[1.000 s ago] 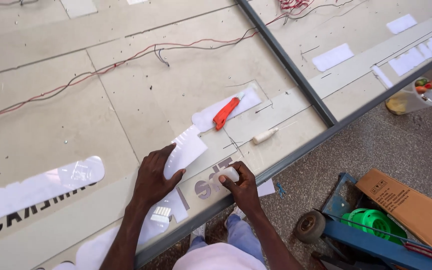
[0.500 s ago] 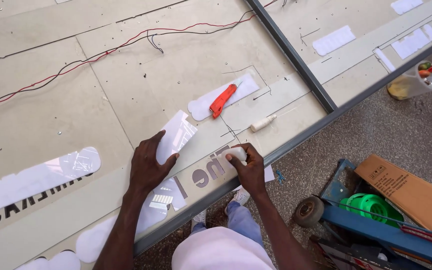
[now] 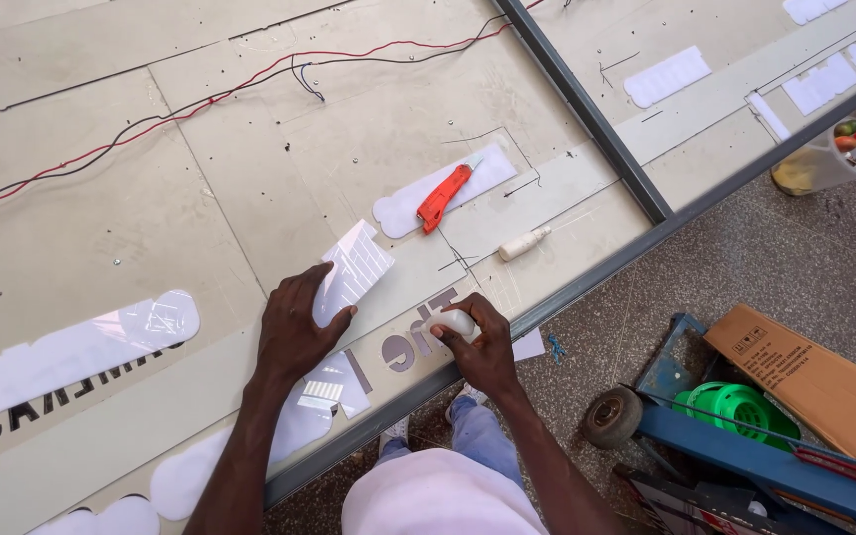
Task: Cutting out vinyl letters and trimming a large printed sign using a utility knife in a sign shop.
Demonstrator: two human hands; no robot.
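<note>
down low, the right hand grips a small white bottle on the sign panel; left hand lies spread flat against a white cutout. far right, a plastic cup holds yellowish liquid and coloured bits.

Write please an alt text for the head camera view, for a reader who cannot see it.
A person's left hand presses a glossy white sheet flat on a large beige panel, while the right hand holds a small white object on cut-out letters. An orange utility knife lies beyond.
</note>
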